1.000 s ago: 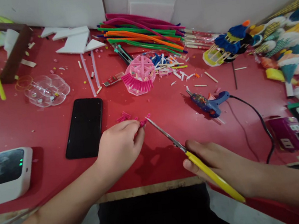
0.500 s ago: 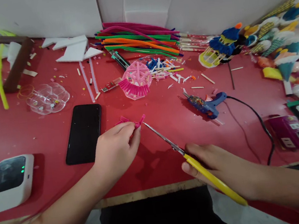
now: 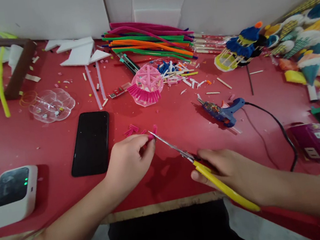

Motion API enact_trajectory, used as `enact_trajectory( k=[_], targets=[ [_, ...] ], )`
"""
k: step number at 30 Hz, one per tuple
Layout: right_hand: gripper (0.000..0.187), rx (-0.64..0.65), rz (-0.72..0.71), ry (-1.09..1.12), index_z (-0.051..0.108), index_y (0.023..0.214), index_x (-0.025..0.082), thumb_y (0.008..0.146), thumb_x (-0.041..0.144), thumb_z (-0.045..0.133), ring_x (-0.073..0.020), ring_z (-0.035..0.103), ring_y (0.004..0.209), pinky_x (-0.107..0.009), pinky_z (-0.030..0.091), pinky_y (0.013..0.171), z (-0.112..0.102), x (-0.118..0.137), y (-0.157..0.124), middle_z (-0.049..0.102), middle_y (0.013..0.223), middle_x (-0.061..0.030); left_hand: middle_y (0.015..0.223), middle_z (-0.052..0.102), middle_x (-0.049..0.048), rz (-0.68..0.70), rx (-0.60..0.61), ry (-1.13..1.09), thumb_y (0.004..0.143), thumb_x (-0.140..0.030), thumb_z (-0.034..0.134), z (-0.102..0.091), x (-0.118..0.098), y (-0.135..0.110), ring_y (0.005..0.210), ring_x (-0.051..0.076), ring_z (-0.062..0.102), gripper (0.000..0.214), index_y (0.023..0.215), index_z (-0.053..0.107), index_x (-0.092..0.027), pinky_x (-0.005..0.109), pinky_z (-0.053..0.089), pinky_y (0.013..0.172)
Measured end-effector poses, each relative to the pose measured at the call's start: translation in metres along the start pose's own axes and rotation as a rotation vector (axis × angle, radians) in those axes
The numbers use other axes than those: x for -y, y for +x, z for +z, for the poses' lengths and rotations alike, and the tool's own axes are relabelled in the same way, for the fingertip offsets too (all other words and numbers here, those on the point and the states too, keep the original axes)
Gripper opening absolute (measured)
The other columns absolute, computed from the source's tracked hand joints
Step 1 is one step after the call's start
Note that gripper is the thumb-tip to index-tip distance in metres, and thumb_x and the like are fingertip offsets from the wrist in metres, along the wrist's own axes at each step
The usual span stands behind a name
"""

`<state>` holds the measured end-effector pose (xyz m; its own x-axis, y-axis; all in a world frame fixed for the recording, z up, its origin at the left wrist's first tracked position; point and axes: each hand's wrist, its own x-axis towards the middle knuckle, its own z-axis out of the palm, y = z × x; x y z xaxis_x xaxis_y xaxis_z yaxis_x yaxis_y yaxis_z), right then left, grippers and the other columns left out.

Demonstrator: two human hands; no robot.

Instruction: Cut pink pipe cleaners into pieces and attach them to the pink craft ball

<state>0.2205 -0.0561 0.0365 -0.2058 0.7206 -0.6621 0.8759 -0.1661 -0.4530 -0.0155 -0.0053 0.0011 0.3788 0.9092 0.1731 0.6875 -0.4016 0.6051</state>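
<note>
My left hand is closed in a pinch on a short pink straw piece just above the red table. My right hand grips yellow-handled scissors, and their blade tips touch the pink piece. A few cut pink bits lie on the table just beyond my left fingers. Further back stands a pink dome-shaped straw model.
A black phone lies left of my left hand and a white device at the near left. A blue glue gun with a black cord lies to the right. Coloured straws, foam pieces and a clear tray sit further back.
The scissors have shifted slightly left with my right hand, and the blades have closed in on the pink piece in my left fingers. My left hand has barely moved.
</note>
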Motion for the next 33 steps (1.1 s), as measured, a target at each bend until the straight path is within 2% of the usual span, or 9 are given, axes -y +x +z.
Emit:
enact_trajectory(
  k=[5, 10, 14, 18, 24, 29, 33],
  targets=[
    [0.055, -0.052, 0.022, -0.107, 0.052, 0.083, 0.023, 0.084, 0.078, 0.05, -0.0166, 0.055, 0.06, -0.027, 0.032, 0.053, -0.008, -0.001, 0.001, 0.065, 0.07, -0.0023, 0.053, 0.051, -0.004, -0.01, -0.043, -0.028, 0.091, -0.02, 0.055, 0.0, -0.001, 0.001, 0.047, 0.011, 0.047, 0.03, 0.061, 0.054, -0.021, 0.026, 0.035, 0.051],
    [0.057, -0.121, 0.022, -0.167, 0.051, 0.078, 0.022, 0.079, 0.079, 0.057, -0.0152, 0.051, 0.054, -0.026, 0.03, 0.051, -0.008, 0.001, 0.003, 0.06, 0.062, -0.0003, 0.059, 0.057, -0.0019, 0.019, -0.054, -0.018, 0.091, -0.019, 0.056, 0.0, 0.0, 0.0, 0.05, 0.012, 0.052, 0.026, 0.065, 0.058, -0.02, 0.026, 0.039, 0.054],
    [0.054, -0.115, 0.026, -0.075, 0.055, 0.072, 0.021, 0.078, 0.074, 0.061, -0.0113, 0.042, 0.049, -0.025, 0.028, 0.047, -0.004, -0.001, 0.006, 0.052, 0.056, 0.0022, 0.062, 0.061, -0.0011, 0.045, -0.054, 0.01, 0.092, -0.019, 0.055, 0.001, 0.0, 0.0, 0.052, 0.012, 0.055, 0.025, 0.067, 0.059, -0.019, 0.025, 0.038, 0.051],
    [0.058, -0.058, 0.025, 0.063, 0.046, 0.058, 0.021, 0.079, 0.074, 0.057, -0.0085, 0.027, 0.05, -0.024, 0.023, 0.045, 0.0, -0.005, 0.007, 0.034, 0.053, 0.0058, 0.063, 0.063, 0.0001, 0.034, -0.024, 0.046, 0.092, -0.021, 0.054, 0.003, 0.0, -0.001, 0.055, 0.014, 0.059, 0.025, 0.068, 0.06, -0.019, 0.026, 0.04, 0.053],
    [0.059, -0.044, 0.014, 0.118, 0.048, 0.056, 0.02, 0.076, 0.075, 0.06, -0.0083, 0.026, 0.051, -0.024, 0.022, 0.045, 0.002, -0.012, 0.012, 0.033, 0.055, 0.0058, 0.075, 0.073, 0.004, 0.017, 0.018, 0.097, 0.094, -0.024, 0.053, 0.006, 0.003, -0.003, 0.066, 0.019, 0.068, 0.022, 0.077, 0.066, -0.019, 0.029, 0.049, 0.061],
    [0.057, -0.069, -0.047, 0.006, 0.055, 0.062, 0.021, 0.078, 0.075, 0.059, -0.0092, 0.035, 0.049, -0.024, 0.026, 0.047, -0.006, -0.021, 0.013, 0.044, 0.055, 0.0049, 0.081, 0.076, 0.0064, 0.006, 0.018, 0.064, 0.094, -0.024, 0.055, 0.007, 0.005, -0.002, 0.071, 0.022, 0.072, 0.02, 0.08, 0.068, -0.017, 0.032, 0.052, 0.064],
    [0.056, -0.23, -0.065, -0.267, 0.065, 0.079, 0.02, 0.077, 0.075, 0.061, -0.0179, 0.056, 0.055, -0.028, 0.034, 0.051, -0.004, -0.037, 0.008, 0.064, 0.066, -0.0038, 0.091, 0.078, 0.0077, -0.018, -0.067, -0.026, 0.095, -0.026, 0.056, 0.004, 0.004, 0.0, 0.078, 0.02, 0.074, 0.018, 0.088, 0.07, -0.018, 0.029, 0.054, 0.064]
  ],
)
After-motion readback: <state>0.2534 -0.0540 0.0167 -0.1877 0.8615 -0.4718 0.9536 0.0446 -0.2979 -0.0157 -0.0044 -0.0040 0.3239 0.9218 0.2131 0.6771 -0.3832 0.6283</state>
